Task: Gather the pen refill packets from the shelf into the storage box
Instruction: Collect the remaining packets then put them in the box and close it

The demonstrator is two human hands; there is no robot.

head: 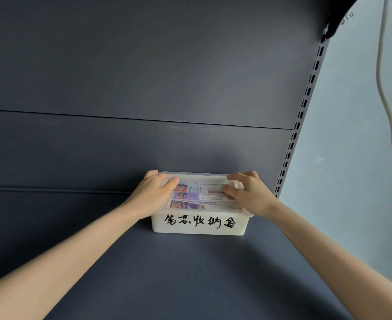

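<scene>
A white translucent storage box (198, 224) with black handwritten characters on its front stands on the dark shelf against the back panel. Several pen refill packets (198, 196) lie flat inside it, seen through a clear lid (197, 175) that rests on top. My left hand (154, 192) grips the box's left end, fingers over the rim and thumb on the lid. My right hand (248, 192) holds the right end the same way, its fingers pressing on the lid.
The dark grey shelf board (179, 273) stretches toward me. A slotted upright (306, 98) runs along the right, with a pale wall and a hanging white cable (385, 95) beyond it.
</scene>
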